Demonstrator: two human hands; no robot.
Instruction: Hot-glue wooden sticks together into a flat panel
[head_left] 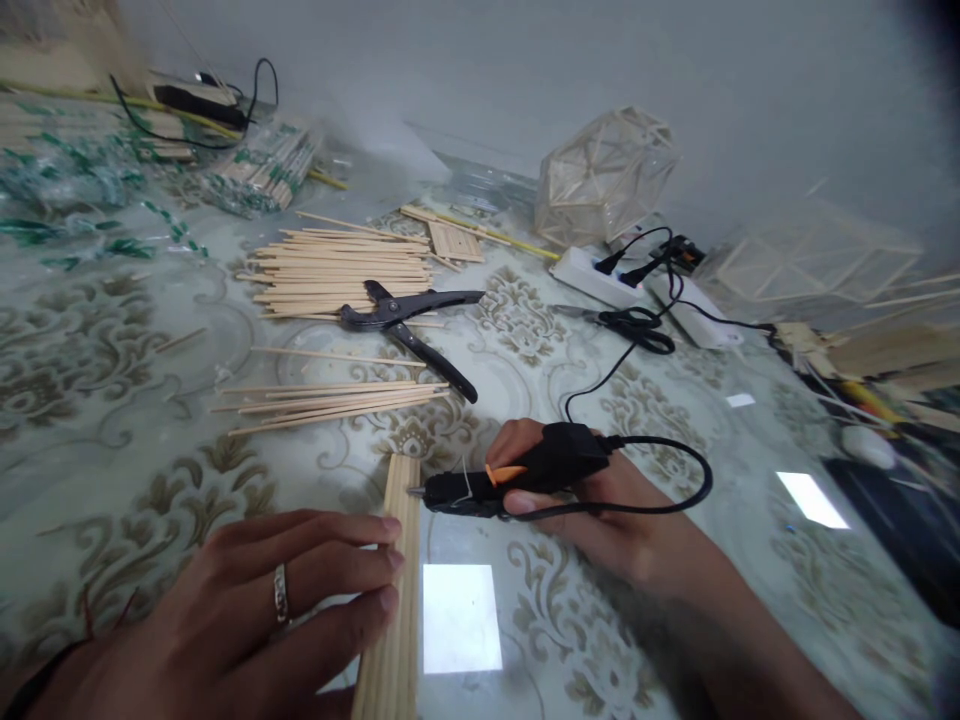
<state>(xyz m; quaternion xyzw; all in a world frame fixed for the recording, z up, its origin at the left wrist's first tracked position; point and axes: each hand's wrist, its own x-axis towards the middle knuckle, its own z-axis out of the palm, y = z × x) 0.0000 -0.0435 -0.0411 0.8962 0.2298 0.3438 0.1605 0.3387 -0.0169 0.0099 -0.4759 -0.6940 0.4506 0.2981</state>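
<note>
My right hand (577, 500) is closed around a black hot glue gun (525, 470) with an orange trigger. The metal nozzle points left and reaches the right edge of a narrow panel of wooden sticks (401, 590), near its far end; I cannot tell if it touches. My left hand (300, 590), with a ring on one finger, lies with stretched fingers, their tips on the panel's left side. Beyond the panel is a small row of loose wooden sticks (337, 400). Black-handled cutters (409, 320) rest, jaws left, against a larger pile of sticks (337, 270).
Scissors (637, 325) lie by a white power strip (600, 278), with the glue gun's cord nearby. Geometric stick frames (607, 180) stand at the back right. Plastic-wrapped stick bundles (262, 165) lie at the back left. A dark flat object (892, 530) is at right.
</note>
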